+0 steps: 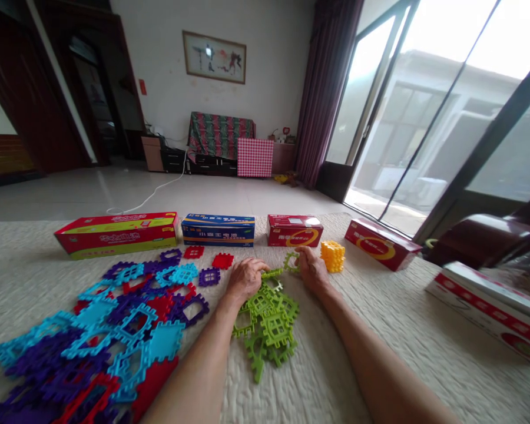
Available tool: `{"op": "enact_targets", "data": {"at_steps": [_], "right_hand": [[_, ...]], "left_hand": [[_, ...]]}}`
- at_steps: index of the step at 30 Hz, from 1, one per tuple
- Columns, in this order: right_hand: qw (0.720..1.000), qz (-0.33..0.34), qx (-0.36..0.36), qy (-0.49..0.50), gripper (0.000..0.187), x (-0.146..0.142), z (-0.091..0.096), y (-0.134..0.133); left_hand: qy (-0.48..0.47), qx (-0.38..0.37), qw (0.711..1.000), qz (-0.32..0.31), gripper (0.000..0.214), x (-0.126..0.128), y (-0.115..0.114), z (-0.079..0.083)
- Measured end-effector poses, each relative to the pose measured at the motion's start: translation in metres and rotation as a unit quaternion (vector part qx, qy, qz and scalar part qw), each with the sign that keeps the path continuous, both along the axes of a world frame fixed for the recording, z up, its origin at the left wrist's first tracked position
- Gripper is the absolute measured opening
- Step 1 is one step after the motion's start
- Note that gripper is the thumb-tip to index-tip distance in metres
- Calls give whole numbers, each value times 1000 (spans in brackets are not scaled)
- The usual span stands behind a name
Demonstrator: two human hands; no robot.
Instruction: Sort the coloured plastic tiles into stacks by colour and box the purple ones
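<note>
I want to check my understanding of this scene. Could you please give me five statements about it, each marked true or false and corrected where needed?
1. The green pile lies to the right of the mixed pile. True.
2. The cube beside the right hand is yellow. True.
3. The left hand touches the cube. False: the left hand is at a green piece.
4. The blue box stands beyond the green pile. True.
5. The picture hangs right of the curtain. False: the picture hangs left of the curtain.
</note>
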State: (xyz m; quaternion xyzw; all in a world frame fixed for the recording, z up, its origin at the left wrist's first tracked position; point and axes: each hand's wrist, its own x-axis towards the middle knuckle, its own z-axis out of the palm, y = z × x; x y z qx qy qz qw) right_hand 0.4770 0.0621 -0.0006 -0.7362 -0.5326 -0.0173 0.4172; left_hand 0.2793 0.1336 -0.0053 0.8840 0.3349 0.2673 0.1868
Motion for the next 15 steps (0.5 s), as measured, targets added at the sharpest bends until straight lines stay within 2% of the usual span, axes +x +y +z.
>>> {"op": "enact_targets", "data": {"at_steps": [4, 9, 12, 15], "right_hand": [[999, -15, -11, -30, 31, 2, 2, -4], [993, 9, -53, -104, 45, -11, 3, -15], [986, 5, -88, -142, 37, -18, 4, -18], [985, 16, -94, -144, 29, -17, 3, -15]], "left_hand": [[-9, -5, 1000, 5, 40, 0, 1, -1], [-12, -8, 1000, 6, 40, 1, 1, -1], [-9, -5, 1000, 7, 41, 1, 2, -1], [-14, -5, 1000, 5, 41, 1, 3, -3]]}}
